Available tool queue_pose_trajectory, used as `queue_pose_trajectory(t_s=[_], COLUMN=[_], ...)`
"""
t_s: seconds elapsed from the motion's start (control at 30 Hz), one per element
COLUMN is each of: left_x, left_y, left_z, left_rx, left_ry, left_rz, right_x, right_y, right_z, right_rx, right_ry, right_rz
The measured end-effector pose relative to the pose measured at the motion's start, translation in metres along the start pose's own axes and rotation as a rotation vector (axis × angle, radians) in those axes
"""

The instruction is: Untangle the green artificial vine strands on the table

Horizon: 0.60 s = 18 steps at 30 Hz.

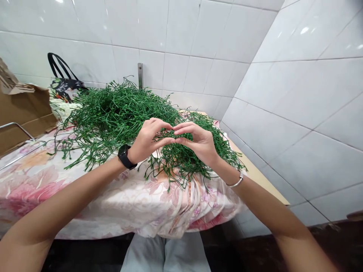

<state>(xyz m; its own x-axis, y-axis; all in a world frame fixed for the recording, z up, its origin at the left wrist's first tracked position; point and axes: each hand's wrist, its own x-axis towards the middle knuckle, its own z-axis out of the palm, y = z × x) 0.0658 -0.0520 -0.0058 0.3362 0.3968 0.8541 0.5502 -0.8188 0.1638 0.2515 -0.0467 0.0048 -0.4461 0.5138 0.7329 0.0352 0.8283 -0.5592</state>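
Note:
Above the table, my left hand (151, 139) and my right hand (198, 141) meet at the fingertips. The curved fingers touch at the top and the thumbs touch below, leaving a gap through which green stems show. Neither hand holds anything that I can see. Behind and beneath them spreads a big heap of green artificial stems (121, 107) with small buds at the tips. More stems (184, 158) lie under my hands toward the cloth's front edge. A black watch sits on my left wrist, a silver bangle on my right.
A floral tablecloth (119, 206) covers the table, bunched at front right; bare tabletop (263, 181) shows beside it. At left are a cardboard box (25, 113), a metal wire frame (21, 155) and a floral bag (64, 87) with black handles. White tiled walls stand behind and right.

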Motion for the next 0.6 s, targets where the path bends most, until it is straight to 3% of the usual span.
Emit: queue_pose_trajectory(t_s=[0.4, 0.6], left_x=[0.0006, -0.0009], left_y=[-0.0022, -0.0018], left_z=[-0.0014, 0.0008], left_rx=[0.001, -0.087], left_ry=[-0.023, -0.056], left_rz=[0.124, 0.072], right_x=[-0.0006, -0.0027], right_y=[-0.0014, 0.0013], right_z=[-0.0005, -0.0001], right_rx=[-0.295, -0.449], right_ry=[0.077, 0.062], right_rz=[-0.125, -0.208])
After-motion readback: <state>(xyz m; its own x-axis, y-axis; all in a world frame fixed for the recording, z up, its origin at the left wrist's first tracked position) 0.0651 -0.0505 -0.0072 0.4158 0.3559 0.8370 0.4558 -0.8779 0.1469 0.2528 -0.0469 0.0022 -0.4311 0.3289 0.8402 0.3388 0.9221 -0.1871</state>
